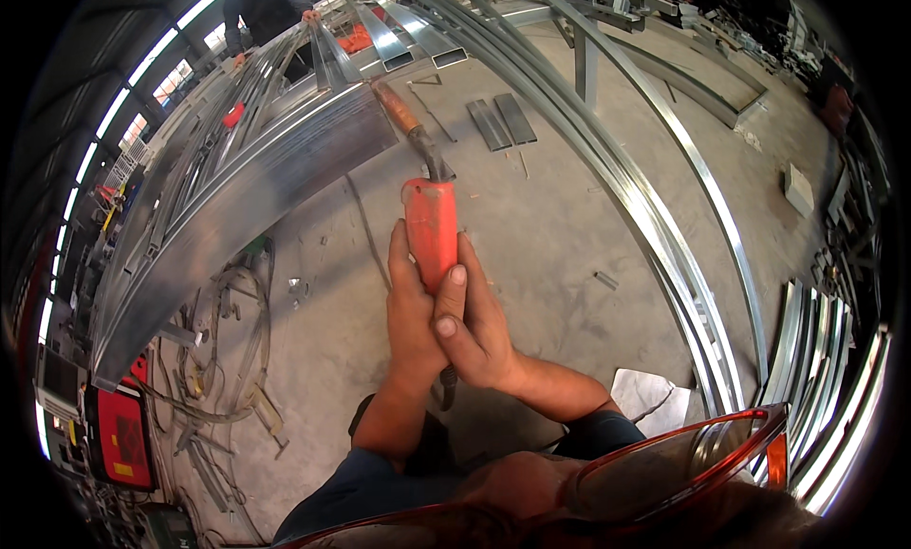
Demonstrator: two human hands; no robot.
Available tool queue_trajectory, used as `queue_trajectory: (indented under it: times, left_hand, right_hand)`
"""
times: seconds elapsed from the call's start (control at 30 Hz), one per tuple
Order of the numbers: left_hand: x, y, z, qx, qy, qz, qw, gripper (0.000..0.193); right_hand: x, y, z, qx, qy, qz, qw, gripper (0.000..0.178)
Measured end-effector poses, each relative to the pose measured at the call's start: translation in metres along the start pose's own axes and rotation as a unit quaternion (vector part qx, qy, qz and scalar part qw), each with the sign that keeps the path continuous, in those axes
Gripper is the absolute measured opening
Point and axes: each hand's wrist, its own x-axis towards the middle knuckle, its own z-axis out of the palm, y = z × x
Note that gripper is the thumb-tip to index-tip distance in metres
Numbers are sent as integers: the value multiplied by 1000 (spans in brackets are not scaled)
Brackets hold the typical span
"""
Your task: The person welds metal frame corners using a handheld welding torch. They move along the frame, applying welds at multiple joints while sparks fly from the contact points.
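A welding torch [432, 228] with a red handle points away from me in the middle of the view. Its neck is dark, and its nozzle [397, 109] is worn and copper-coloured. My left hand [410, 316] wraps the handle from the left. From the right my right hand [482, 331] closes on it too, with both thumbs lying side by side over the lower handle. A short dark piece of cable [449, 388] shows below the hands. The nozzle tip reaches close to the end of a stack of grey metal profiles [275, 169], and whether it touches them I cannot tell.
Long shiny steel tubes [607, 160] curve along the right. Two flat metal pieces [500, 122] and a white sheet [650, 400] lie on the concrete floor. Tangled cables [223, 359] and a red machine [123, 438] stand at left. Another person [266, 18] is at the far end.
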Motion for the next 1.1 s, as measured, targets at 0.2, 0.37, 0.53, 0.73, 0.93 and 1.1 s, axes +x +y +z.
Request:
queue_trajectory:
  times: [0.2, 0.37, 0.53, 0.73, 0.93, 1.1]
  left_hand:
    - [3, -4, -2, -6, 0, 11, 1000, 70]
    - [6, -5, -5, -14, -9, 9, 1000, 69]
    - [7, -3, -5, -14, -12, -8, 1000, 69]
    - [7, -5, -6, -26, -11, 1, 1000, 68]
    - [10, -4, -11, -25, -18, -15, 999, 66]
    - [11, -10, -7, -12, -9, 30, 999, 62]
  right_hand:
    - [1, 5, 4, 9, -4, 3, 1000, 87]
    - [4, 3, 5, 23, -5, 14, 1000, 88]
    - [6, 5, 6, 31, -3, 13, 999, 89]
    - [7, 3, 7, 23, -5, 6, 1000, 90]
    - [9, 2, 11, 48, -7, 16, 999, 90]
    - [9, 5, 10, 4, 6, -1, 1000, 90]
